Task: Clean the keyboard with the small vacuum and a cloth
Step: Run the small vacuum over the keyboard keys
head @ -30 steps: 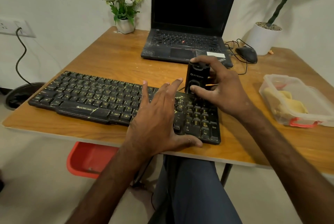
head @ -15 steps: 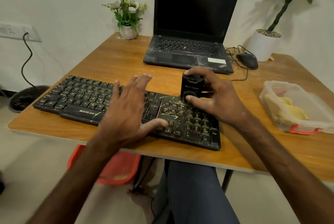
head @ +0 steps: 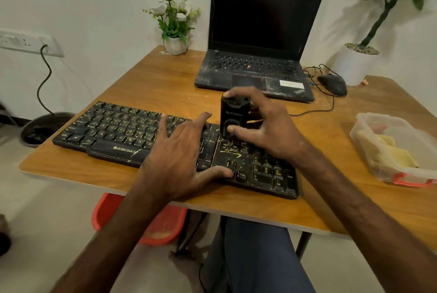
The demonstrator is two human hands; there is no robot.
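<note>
Your right hand grips the small black vacuum upright on the dusty black keyboard; keep your flat, spread left hand steadying it.

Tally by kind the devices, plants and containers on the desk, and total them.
Keyboard: 1
Laptop: 1
Mouse: 1
Small vacuum: 1
Potted plants: 2 (flower pot, leafy plant pot)
Plastic container: 1
Total: 7
</note>
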